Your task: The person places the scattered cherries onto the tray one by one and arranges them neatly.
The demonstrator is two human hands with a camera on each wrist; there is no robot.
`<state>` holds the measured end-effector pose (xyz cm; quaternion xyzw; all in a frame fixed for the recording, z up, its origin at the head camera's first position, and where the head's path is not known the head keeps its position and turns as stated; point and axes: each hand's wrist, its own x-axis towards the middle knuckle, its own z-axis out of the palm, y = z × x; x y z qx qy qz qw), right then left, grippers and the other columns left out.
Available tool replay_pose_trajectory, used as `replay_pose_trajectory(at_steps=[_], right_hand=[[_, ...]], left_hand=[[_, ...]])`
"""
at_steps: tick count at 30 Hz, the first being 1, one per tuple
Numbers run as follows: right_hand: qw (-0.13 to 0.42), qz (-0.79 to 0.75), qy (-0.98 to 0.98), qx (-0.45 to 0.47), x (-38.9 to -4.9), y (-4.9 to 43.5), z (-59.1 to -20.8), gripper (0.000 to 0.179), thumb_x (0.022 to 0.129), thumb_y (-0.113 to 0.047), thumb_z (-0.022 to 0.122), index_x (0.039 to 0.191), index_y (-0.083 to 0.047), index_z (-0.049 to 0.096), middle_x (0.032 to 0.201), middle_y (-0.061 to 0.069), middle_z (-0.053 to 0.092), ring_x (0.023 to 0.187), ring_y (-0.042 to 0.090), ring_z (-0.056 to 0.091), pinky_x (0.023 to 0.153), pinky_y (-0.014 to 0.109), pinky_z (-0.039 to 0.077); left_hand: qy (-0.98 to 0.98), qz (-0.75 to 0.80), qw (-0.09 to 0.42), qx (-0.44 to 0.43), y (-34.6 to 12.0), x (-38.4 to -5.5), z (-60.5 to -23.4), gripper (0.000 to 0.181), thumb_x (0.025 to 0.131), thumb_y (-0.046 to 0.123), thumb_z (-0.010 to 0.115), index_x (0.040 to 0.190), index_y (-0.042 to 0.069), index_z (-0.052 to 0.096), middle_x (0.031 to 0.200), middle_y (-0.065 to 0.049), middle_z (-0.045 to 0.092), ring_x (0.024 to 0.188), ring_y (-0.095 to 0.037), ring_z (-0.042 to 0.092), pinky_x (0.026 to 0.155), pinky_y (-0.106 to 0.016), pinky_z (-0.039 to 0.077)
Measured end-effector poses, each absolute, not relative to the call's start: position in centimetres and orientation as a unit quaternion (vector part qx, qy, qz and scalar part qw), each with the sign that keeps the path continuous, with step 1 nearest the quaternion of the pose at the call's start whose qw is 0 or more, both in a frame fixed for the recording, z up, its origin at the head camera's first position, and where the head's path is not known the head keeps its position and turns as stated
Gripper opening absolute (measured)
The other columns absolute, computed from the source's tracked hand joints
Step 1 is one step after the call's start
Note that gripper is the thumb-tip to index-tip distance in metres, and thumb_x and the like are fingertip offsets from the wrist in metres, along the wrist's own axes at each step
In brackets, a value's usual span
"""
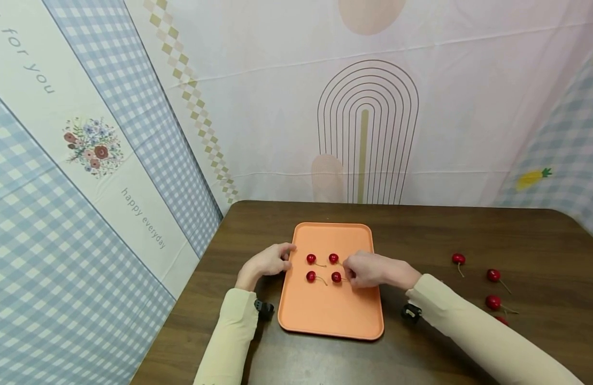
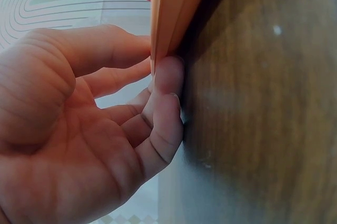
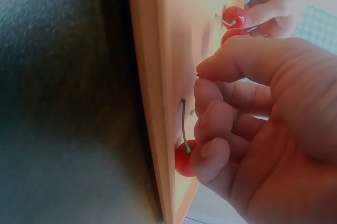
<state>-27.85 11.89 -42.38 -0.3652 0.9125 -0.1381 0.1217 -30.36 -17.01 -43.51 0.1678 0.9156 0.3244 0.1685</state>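
Observation:
An orange tray (image 1: 330, 318) lies on the table with several red cherries on it, in two columns. In the left column are an upper cherry (image 1: 311, 259) and a lower cherry (image 1: 310, 277). The right column has an upper cherry (image 1: 333, 258) and a lower cherry (image 1: 336, 277), their stems toward my right hand (image 1: 368, 269). Its thumb and index fingertips meet, with a tiny dark stem end between them in the right wrist view; which cherry it belongs to I cannot tell. My left hand (image 1: 269, 259) grips the tray's left rim, thumb above and fingers curled against its side.
Several more cherries lie on the brown table (image 1: 421, 230) to the right, among them a far cherry (image 1: 459, 259) and a near cherry (image 1: 493, 302); one is partly hidden by the right sleeve (image 1: 488, 337). A printed cloth (image 1: 277, 107) hangs behind the table.

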Motion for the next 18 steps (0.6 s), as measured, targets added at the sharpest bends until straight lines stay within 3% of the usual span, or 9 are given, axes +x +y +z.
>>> replay_pose_trajectory(at_steps=[18], right_hand=[[0.146,-0.134,0.918,-0.344,-28.0,11.64,-42.4,0.019,0.082,-0.005,0.065,0.07,-0.018,0.058,0.064,-0.008,0.05,0.056,0.007,0.046,0.05,0.021,0.035]], left_hand=[[0.918,0.32,0.164,0.167,-16.98,-30.39,-43.52,0.049,0.091,0.003,0.06,0.139,0.005,0.051,0.085,-0.007,0.055,0.069,-0.016,0.049,0.062,-0.026,0.04]])
